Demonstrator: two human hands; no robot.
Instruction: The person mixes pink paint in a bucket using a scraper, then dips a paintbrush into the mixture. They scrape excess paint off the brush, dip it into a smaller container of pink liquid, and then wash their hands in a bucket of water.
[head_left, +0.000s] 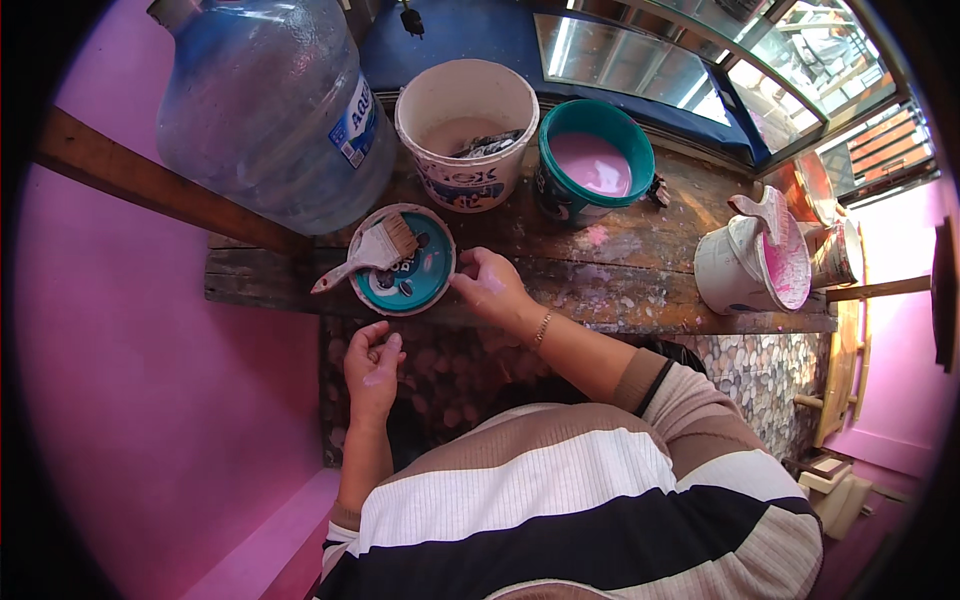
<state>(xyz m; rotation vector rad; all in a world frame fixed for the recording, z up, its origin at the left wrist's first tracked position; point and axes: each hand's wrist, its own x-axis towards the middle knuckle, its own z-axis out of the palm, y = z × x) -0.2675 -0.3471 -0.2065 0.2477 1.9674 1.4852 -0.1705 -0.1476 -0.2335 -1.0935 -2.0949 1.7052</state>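
A teal paint-bucket lid (433, 282) with a pale rim lies near the bench's front edge. Across it rests a paintbrush (372, 250), its white handle pointing lower left and its bristles tan. My right hand (492, 288), smeared with pale paint, pinches the lid's right rim between thumb and fingers. Just below the lid, off the bench edge, my left hand (372, 370) is held with loosely curled fingers and nothing visible in them. Behind the lid stand a white bucket (468, 175) with a dark crumpled thing inside and a teal bucket (570, 195) of pink paint.
A large clear water jug (275, 120) stands left of the lid, beside a wooden post (150, 175). On the right of the paint-spotted bench (620, 280) sits a white pail (735, 265) with pink paint inside and another brush (768, 212) on its rim. Glass panes (630, 65) stand behind.
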